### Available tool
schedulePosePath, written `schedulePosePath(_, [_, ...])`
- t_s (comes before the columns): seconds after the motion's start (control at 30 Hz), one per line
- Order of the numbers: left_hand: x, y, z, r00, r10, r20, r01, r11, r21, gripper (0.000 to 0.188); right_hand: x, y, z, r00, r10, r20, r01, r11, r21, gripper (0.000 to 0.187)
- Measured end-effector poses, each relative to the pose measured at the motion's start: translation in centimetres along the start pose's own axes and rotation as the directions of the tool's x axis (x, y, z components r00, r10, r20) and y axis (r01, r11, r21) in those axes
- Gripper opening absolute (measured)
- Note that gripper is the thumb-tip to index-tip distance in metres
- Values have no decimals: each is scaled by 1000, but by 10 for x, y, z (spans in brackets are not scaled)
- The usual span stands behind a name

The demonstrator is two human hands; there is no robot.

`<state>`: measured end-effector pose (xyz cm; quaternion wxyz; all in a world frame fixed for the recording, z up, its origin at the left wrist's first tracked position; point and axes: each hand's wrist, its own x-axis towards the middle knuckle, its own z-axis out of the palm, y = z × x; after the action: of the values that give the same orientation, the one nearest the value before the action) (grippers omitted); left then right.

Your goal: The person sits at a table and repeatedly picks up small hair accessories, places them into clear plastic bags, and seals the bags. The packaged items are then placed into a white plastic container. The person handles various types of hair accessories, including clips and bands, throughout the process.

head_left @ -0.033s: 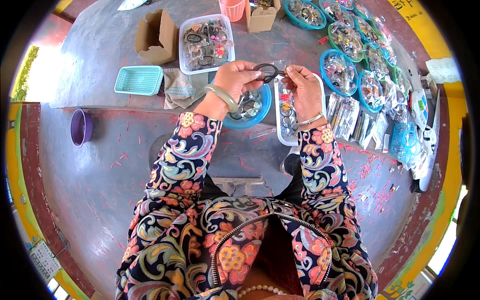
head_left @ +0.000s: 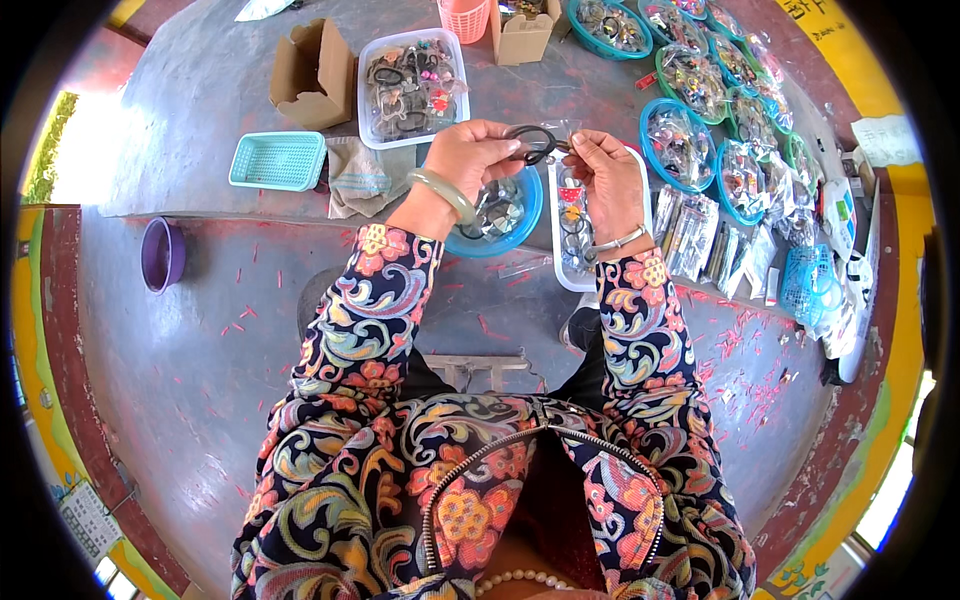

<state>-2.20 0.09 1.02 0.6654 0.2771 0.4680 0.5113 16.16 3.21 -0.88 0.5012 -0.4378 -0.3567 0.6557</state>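
Note:
A black looped hair tie (head_left: 541,146) is stretched between my two hands, above the near edge of the raised work surface. My left hand (head_left: 468,162) pinches its left side between thumb and fingers. On the other end, my right hand (head_left: 608,172) is closed in a pinch, with a bit of clear plastic film behind the tie. Under my left hand sits a blue basin (head_left: 533,213) of small plastic-wrapped pieces. Below my right hand lies a long white tray (head_left: 560,262) with hair ties and small ornaments, partly covered by that hand.
A white bin (head_left: 374,136) of hair ties stands far left of centre, beside an open cardboard box (head_left: 312,78). Nearer are a turquoise basket (head_left: 278,160), a grey cloth (head_left: 362,178) and a purple tub (head_left: 162,256). Basins of packaged trinkets (head_left: 680,145) crowd the right.

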Motion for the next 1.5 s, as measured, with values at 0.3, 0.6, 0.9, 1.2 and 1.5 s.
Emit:
schedulePosePath(0.3, [-6,10,0,998,0,69,-13,981,194,18,5,-11,-11,923,223,313,-204,974,-95,15])
schedulePosePath(0.6, [-6,13,-2,997,-20,72,3,973,231,19,-4,-18,-6,923,268,275,-217,955,-200,18])
schedulePosePath(0.9, [-3,5,-4,996,-59,64,50,991,127,19,-1,-15,-16,951,214,224,-184,971,-151,16])
schedulePosePath(1.2, [0,-4,-1,995,-8,104,9,1000,-11,16,-5,-23,-19,914,274,299,-196,944,-267,13])
schedulePosePath(1.5, [2,-1,-3,992,27,125,-31,999,32,18,-6,-25,-53,957,201,208,-101,907,-408,14])
